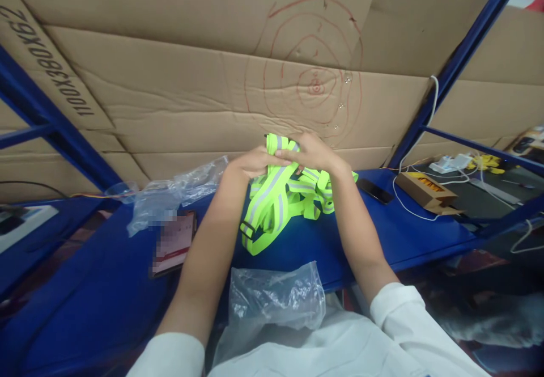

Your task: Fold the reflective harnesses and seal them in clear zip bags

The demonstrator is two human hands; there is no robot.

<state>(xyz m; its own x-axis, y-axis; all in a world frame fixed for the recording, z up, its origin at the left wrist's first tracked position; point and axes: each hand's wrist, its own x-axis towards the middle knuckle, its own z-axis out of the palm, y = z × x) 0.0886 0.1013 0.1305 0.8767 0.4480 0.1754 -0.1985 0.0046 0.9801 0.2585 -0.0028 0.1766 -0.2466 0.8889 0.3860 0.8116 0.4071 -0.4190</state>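
Observation:
Bright yellow-green reflective straps with grey stripes lie bunched on the blue table, their upper end raised off it. My left hand grips that raised, folded end from the left. From the right, my right hand closes on the same fold, its thumb across the front and its other fingers partly hidden. A black buckle sits on the loop nearest me. More strap trails under my right wrist. A clear plastic bag hangs at the table's front edge, against my body.
Crumpled clear bags and a tablet or phone with a lit screen lie left. On the right are a black phone, an open cardboard box and white cables. A cardboard wall stands behind, between blue posts.

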